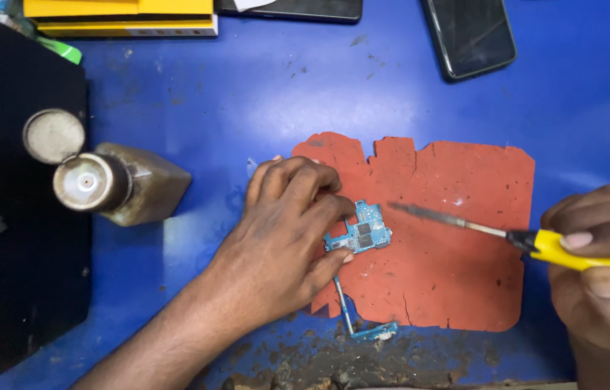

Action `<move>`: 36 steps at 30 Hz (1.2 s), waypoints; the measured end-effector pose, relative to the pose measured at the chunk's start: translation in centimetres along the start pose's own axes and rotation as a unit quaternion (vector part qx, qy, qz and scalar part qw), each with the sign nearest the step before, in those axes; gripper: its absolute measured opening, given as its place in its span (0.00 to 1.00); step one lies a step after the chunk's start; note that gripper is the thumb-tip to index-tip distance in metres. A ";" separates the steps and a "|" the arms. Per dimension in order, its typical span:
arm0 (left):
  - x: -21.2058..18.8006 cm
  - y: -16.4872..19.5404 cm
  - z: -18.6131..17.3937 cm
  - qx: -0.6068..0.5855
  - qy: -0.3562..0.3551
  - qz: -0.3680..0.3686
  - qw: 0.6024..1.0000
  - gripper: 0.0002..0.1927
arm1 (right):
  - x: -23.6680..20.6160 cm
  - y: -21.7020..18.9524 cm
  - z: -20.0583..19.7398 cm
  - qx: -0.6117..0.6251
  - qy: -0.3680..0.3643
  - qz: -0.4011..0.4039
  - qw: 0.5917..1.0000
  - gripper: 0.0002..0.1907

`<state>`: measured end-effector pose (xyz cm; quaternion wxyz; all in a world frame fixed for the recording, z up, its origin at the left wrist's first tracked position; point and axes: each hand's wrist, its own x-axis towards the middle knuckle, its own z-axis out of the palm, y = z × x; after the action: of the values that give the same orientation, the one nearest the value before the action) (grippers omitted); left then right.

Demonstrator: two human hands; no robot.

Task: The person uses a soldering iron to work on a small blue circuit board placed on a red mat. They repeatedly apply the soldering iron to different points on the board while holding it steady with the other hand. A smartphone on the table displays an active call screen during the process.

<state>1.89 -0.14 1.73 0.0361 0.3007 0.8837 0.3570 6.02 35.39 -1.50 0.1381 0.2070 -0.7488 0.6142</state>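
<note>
A small blue circuit board [365, 229] lies on a worn red mat [449, 253]. My left hand [287, 231] pins the board's left edge with thumb and fingers. My right hand [601, 267] grips a yellow-handled soldering iron [572, 253] at the right. Its metal tip [410, 210] hovers just right of the board, a short gap away. A thin blue flex strip [352, 318] trails down from the board to the mat's lower edge.
A grimy metal-topped bottle [114, 188] and a round lid [53, 135] stand at the left by a black panel [16, 253]. A dark phone [469, 35] and yellow boxes [121, 16] lie at the top. The table [197, 94] is blue.
</note>
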 end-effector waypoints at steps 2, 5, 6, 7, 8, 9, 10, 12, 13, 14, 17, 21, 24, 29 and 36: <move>-0.4 0.0 -0.4 -0.004 -0.011 -0.002 1.000 0.25 | 0.1 -0.7 0.6 0.010 -0.020 0.016 1.000 0.15; -0.9 -0.5 -0.4 -0.006 -0.027 -0.003 1.000 0.27 | 0.2 -0.9 2.2 -0.019 -0.044 -0.015 0.999 0.13; -0.9 -0.6 -0.4 -0.005 -0.031 -0.003 0.999 0.28 | 0.6 -1.2 2.1 -0.039 -0.085 -0.021 0.995 0.12; -0.9 -0.8 -0.2 -0.006 -0.030 -0.003 1.000 0.28 | 1.0 -1.4 1.9 -0.059 -0.125 -0.028 0.990 0.11; -0.9 -0.9 -0.1 -0.007 -0.028 -0.004 1.000 0.28 | 1.8 -2.2 0.9 -0.084 -0.195 -0.022 0.977 0.10; -0.9 -1.0 0.0 -0.008 -0.025 -0.005 1.000 0.28 | 2.4 -2.4 0.5 -0.108 -0.266 -0.017 0.958 0.10; -0.8 -1.1 0.1 -0.006 -0.022 -0.009 1.000 0.28 | 2.6 -2.1 0.6 -0.104 -0.262 -0.015 0.959 0.10; -0.8 -1.2 0.3 -0.004 -0.016 -0.015 1.000 0.27 | 2.3 -1.8 1.0 -0.095 -0.253 -0.011 0.963 0.11; -0.8 -1.3 0.3 -0.005 -0.016 -0.015 1.000 0.27 | 2.2 -1.6 1.2 -0.086 -0.247 -0.017 0.965 0.10; -0.8 -1.4 0.3 -0.006 -0.016 -0.015 1.000 0.27 | 2.1 -1.4 1.3 -0.076 -0.241 -0.022 0.967 0.09; -0.9 -1.8 0.5 -0.013 -0.016 -0.019 1.000 0.26 | 1.9 -0.9 1.4 -0.068 -0.245 -0.025 0.967 0.08; -1.1 -2.1 0.5 -0.030 -0.013 -0.019 0.999 0.25 | 1.2 0.4 1.6 -0.054 -0.234 -0.062 0.969 0.08; -1.0 -2.3 0.6 -0.032 -0.011 -0.023 0.999 0.27 | 0.4 1.6 1.2 -0.056 -0.221 -0.080 0.970 0.07; -0.9 -2.6 0.7 -0.035 -0.007 -0.024 0.999 0.26 | -0.4 3.6 0.0 -0.021 -0.239 -0.115 0.964 0.06; -0.8 -2.6 0.8 -0.037 -0.011 -0.029 0.999 0.26 | 1.1 2.1 1.3 -0.044 -0.273 -0.086 0.957 0.10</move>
<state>1.47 -1.59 -0.68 0.0677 0.2778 0.8775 0.3849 4.12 34.28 -3.05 -0.0099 0.4242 -0.7637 0.4866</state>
